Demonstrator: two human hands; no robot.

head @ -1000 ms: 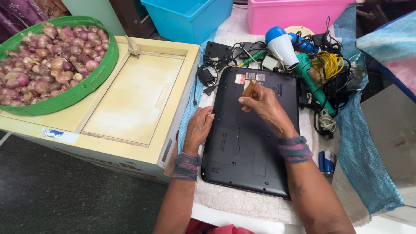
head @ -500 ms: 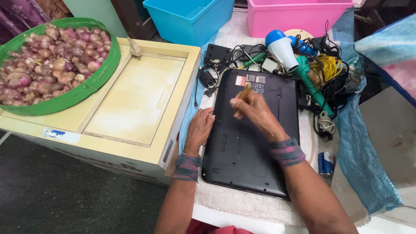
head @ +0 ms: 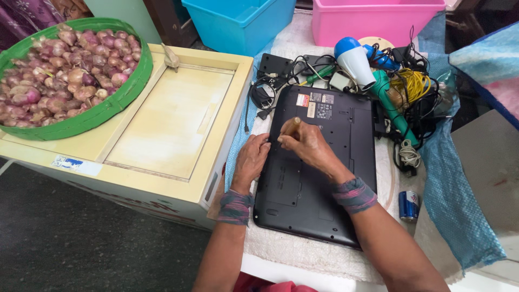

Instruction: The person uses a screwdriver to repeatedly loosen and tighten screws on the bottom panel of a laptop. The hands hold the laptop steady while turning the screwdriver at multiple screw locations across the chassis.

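**Upturned laptop under both hands, tool at its left edge**

A black laptop [head: 324, 167] lies bottom-up on a white cloth [head: 303, 254] covering the bench, its label stickers towards the far end. The right hand [head: 308, 145] rests on the laptop's base near the left edge, fingers pressed together around a yellowish tool handle [head: 292, 125] that stands tilted. The tool's tip is hidden by the fingers; what it touches cannot be told. The left hand [head: 251, 159] lies flat at the laptop's left rim, fingers loosely spread and curled over the edge, fingertips just beside the right hand. It holds nothing. Both wrists carry knitted bands.

Beyond the laptop sits a tangle of black cables and adapters [head: 275, 81], a blue-and-white hair dryer [head: 354, 59], a green-handled tool [head: 392, 103] and a coil of yellow wire [head: 413, 84]. A small blue battery [head: 409, 205] lies on the cloth to the right of the laptop, apart from it. A blue mesh sack [head: 454, 178] hangs at the right side.

Left of the bench stands a cream-coloured cabinet top [head: 167, 119], carrying a green round tray [head: 102, 111] heaped with red onions [head: 59, 65]. A blue bin [head: 238, 24] and a pink bin [head: 373, 19] stand at the far side.
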